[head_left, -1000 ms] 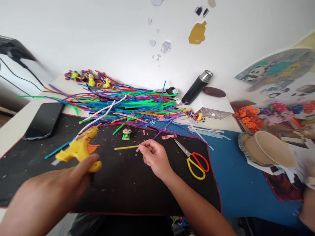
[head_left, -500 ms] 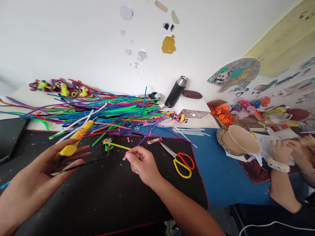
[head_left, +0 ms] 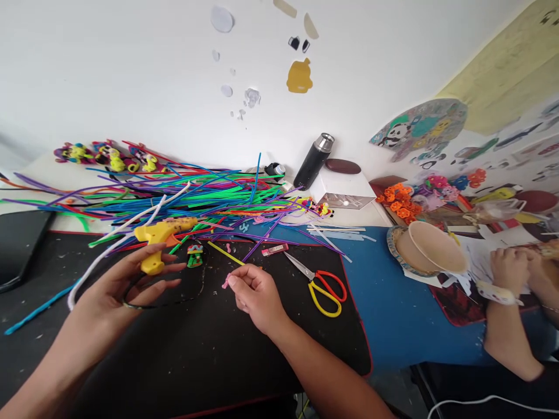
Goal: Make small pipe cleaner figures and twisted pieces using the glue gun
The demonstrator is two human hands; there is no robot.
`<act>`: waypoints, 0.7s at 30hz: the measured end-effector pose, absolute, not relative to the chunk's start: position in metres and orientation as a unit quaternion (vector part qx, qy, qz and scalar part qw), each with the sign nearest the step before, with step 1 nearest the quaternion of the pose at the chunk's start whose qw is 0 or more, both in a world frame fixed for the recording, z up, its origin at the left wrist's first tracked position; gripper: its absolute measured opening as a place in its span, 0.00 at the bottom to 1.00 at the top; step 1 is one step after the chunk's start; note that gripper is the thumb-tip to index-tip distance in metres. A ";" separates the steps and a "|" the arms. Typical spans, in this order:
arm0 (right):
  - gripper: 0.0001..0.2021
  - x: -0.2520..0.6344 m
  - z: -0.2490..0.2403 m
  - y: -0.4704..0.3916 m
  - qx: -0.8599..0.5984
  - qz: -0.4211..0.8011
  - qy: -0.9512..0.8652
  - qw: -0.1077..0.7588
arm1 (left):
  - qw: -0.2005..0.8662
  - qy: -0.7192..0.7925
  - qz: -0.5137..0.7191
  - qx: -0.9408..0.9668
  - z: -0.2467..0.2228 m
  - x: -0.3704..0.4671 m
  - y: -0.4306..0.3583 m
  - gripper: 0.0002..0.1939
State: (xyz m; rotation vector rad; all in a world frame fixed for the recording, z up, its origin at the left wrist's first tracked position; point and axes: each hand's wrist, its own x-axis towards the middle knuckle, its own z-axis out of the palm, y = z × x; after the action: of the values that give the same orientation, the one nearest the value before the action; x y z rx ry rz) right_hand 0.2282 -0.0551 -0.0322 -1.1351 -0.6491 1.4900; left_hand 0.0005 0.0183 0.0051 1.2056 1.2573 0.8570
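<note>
My left hand (head_left: 126, 285) has its fingers spread loosely about the handle of a yellow hot glue gun (head_left: 159, 235), whose nozzle points right. The gun's dark cord (head_left: 166, 304) loops by the palm. My right hand (head_left: 257, 299) is closed in a pinch, with a small pink piece (head_left: 226, 281) sticking out at the fingertips. A yellow pipe cleaner (head_left: 225, 253) runs from that hand up and to the left; its hidden end is behind the fingers. Between the hands, a small green figure with coloured trim (head_left: 195, 256) rests on the black mat (head_left: 183, 361).
Many coloured pipe cleaners (head_left: 209, 195) are heaped along the wall. Scissors (head_left: 321, 285) and a red-and-white packet (head_left: 275, 249) are right of my hand. Behind stand a black thermos (head_left: 313, 160) and a white box (head_left: 343, 189). Another person's hands (head_left: 509, 270) work at the right, beside bowls (head_left: 437, 247).
My left hand and the glue gun moved right, and the gun swung from tilted upward to nearly level. The yellow pipe cleaner's free end moved up and right, off the green figure.
</note>
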 end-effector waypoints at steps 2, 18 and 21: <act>0.20 0.228 -0.035 -0.056 -0.478 0.627 -0.279 0.549 | 0.569 0.526 0.361 0.518 0.008 0.002 0.016 0.37; 0.20 0.229 -0.037 -0.057 -0.489 0.620 -0.297 0.537 | 0.633 0.419 0.401 0.513 0.020 0.013 0.006 0.35; 0.19 0.229 -0.038 -0.057 -0.490 0.620 -0.300 0.534 | 0.651 0.358 0.399 0.538 0.018 0.011 0.008 0.36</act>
State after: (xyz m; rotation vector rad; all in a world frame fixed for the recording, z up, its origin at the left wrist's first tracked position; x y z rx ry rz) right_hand 0.2285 -0.0570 -0.0379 -1.1666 -0.7161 1.4786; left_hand 0.0109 0.0076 0.0184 1.2214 0.8141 0.9060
